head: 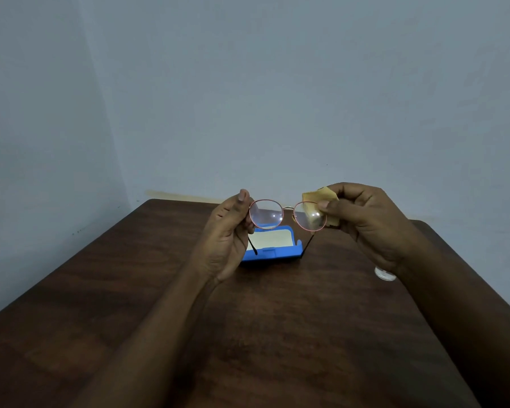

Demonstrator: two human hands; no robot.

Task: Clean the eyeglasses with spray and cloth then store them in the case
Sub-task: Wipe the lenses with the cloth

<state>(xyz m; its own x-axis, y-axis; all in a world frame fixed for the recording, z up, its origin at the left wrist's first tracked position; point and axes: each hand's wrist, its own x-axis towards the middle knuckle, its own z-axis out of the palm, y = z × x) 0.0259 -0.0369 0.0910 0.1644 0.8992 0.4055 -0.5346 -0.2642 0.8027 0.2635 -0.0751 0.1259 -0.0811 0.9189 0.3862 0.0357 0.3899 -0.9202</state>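
A dark wooden counter [159, 290] stands in a corner of pale blue-grey wall [277, 98], with an open blue case [273, 254] lying on it. Above the case, the left hand [228, 234] grips the eyeglasses [266, 214] at one lens rim with curled fingers. The right hand [365, 222] pinches a yellow cloth [321, 197] round the other lens.

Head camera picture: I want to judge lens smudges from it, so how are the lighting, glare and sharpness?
Head view: the light is dim and bluish; small white glints sit on both lenses of the eyeglasses; the cloth and the frame edges look slightly soft; the dark table shows little shadow detail; fine smudges cannot be judged.
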